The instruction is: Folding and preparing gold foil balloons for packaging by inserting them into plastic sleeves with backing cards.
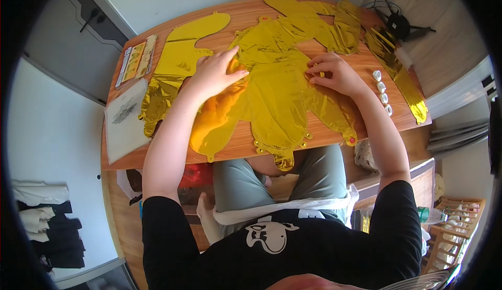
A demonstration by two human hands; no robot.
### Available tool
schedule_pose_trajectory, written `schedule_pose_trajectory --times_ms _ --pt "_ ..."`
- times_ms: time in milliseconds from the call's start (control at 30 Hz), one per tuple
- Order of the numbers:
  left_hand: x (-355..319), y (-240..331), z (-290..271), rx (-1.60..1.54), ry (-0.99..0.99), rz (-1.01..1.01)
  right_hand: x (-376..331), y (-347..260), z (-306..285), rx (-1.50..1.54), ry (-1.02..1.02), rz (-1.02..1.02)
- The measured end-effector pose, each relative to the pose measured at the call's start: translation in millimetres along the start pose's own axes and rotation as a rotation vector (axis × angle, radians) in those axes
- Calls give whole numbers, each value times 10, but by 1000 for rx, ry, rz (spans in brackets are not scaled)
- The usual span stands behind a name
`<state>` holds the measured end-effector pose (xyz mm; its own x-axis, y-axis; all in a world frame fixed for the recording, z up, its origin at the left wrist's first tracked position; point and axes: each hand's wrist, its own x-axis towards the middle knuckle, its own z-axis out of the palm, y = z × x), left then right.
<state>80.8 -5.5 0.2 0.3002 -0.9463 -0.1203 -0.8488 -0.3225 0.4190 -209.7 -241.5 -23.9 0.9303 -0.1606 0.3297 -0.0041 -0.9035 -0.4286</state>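
Observation:
A large flat gold foil balloon (277, 88) with several rounded lobes lies creased across the middle of the table, its lower tip over the front edge. My left hand (217, 73) rests at its left side with thumb and forefinger apart, touching the foil and holding nothing. Beneath that hand, the left lobe shows a bright orange reflection. On the right side, my right hand (337, 75) has its fingers curled, thumb and fingertips pinched close together at the foil's edge. The right lobe extends below this hand to a small red spot.
More gold foil (180, 54) lies on the left, with further pieces (334, 23) at the back right. White tape rolls (381, 87) line the right side of the wooden table (235, 149). Printed sheets (137, 60), a white sheet (125, 122) and a black router (400, 26) lie around.

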Motion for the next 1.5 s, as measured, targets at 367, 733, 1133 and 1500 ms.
schedule_pose_trajectory --times_ms 367,733,1133,1500 --pt "164 -100 286 243 58 203 18 -78 -33 72 -23 80" --pt "210 -141 342 236 54 211 9 -49 -18 38 -9 77" --pt "196 -88 306 256 47 199 12 -40 -17 52 -10 81" --pt "275 -170 382 248 68 216 -4 52 8 99 9 97"
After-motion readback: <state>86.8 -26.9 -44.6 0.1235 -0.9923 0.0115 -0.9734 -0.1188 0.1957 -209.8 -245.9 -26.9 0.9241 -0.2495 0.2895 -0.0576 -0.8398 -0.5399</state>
